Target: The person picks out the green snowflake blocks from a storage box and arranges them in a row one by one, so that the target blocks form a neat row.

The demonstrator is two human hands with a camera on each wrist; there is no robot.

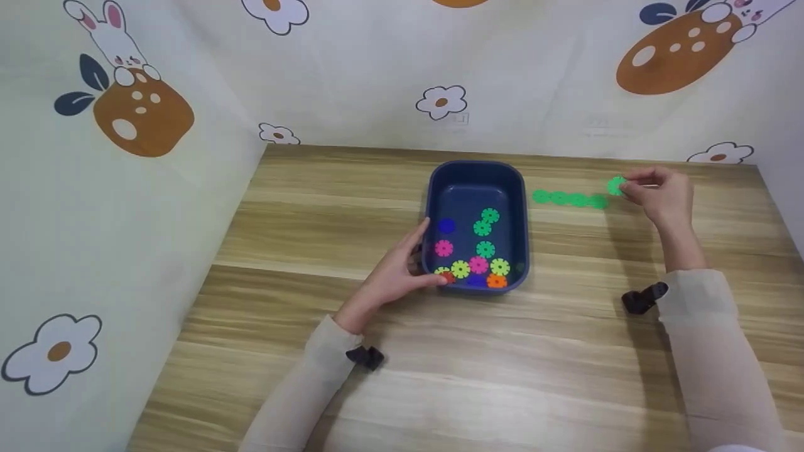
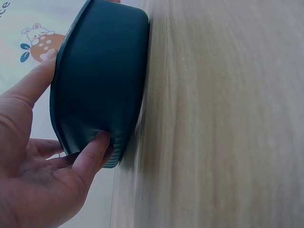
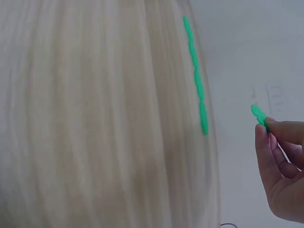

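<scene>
Between thumb and fingertips, my right hand (image 1: 667,198) pinches a green notched disc (image 1: 615,185), raised over the far right of the table. Just left of it, a row of several green discs (image 1: 568,199) lies joined end to end on the wood. My left hand (image 1: 394,274) grips the near left corner of a dark blue plastic bin (image 1: 526,226), the thumb over the rim and the other fingers along the outer wall (image 2: 102,71). Inside the bin are loose notched discs in green, pink, yellow, blue and orange (image 1: 497,280), mostly toward the near end.
The wood-grain table (image 1: 314,226) meets a patterned cloth wall (image 1: 352,75) at its back edge, close behind the green row. Another cloth wall (image 1: 94,238) rises along the left side. A small black device (image 1: 644,298) is worn at each wrist.
</scene>
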